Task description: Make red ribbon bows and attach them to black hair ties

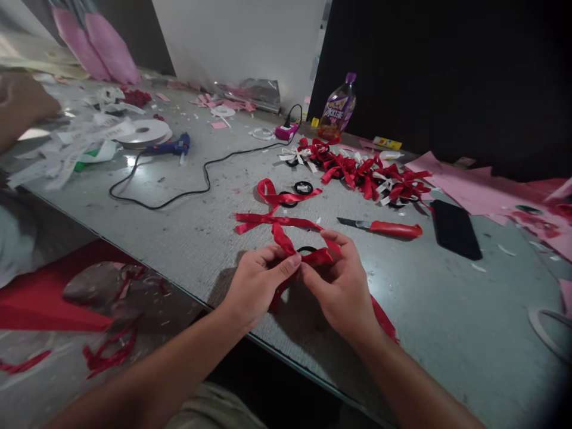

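Two hands, left (pixel 261 285) and right (pixel 344 292), pinch a red ribbon (pixel 318 257) above the table's near edge (pixel 268 345), where a loosened thumb could let the loop slip off the black hair tie (pixel 306 249) and unravel.

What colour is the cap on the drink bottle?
The bottle's cap is purple, seen in the head view.

Hands (pixel 292 286) pinching red ribbon (pixel 317 257), glue gun (pixel 168 145), cutter (pixel 382 228), bottle (pixel 338 108)
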`<act>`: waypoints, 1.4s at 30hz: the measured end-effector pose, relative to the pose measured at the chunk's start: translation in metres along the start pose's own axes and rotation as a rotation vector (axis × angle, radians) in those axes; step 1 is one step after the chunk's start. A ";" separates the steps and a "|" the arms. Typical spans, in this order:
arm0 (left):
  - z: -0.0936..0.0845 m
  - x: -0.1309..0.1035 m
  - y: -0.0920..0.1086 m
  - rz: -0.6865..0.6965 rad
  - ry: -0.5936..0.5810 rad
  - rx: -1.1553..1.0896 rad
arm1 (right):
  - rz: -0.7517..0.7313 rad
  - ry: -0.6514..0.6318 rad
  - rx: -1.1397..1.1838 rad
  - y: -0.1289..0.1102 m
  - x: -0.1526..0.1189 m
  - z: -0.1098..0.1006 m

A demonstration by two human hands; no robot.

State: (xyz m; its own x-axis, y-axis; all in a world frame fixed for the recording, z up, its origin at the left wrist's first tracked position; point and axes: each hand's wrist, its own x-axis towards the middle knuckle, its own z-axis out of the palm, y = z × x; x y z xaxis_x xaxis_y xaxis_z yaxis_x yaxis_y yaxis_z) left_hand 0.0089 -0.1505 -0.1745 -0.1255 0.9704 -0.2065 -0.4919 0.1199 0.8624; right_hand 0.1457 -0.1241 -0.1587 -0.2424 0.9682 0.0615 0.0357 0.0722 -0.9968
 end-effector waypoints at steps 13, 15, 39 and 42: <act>0.003 0.001 0.003 -0.035 -0.042 -0.125 | 0.003 -0.061 0.086 0.003 -0.003 0.002; 0.001 0.000 0.002 0.008 -0.035 -0.026 | 0.022 -0.097 0.089 0.004 -0.003 0.000; 0.000 -0.005 -0.004 0.104 -0.164 0.144 | 0.153 0.013 0.173 0.007 0.001 -0.001; -0.001 -0.005 -0.005 0.133 -0.128 0.148 | 0.108 -0.023 0.062 -0.001 0.002 0.000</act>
State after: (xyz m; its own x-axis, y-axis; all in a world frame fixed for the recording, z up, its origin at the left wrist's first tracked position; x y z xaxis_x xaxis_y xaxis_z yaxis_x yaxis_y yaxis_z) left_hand 0.0115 -0.1562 -0.1782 -0.0662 0.9972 -0.0342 -0.3450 0.0093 0.9385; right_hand 0.1455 -0.1219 -0.1573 -0.2627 0.9638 -0.0464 0.0032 -0.0473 -0.9989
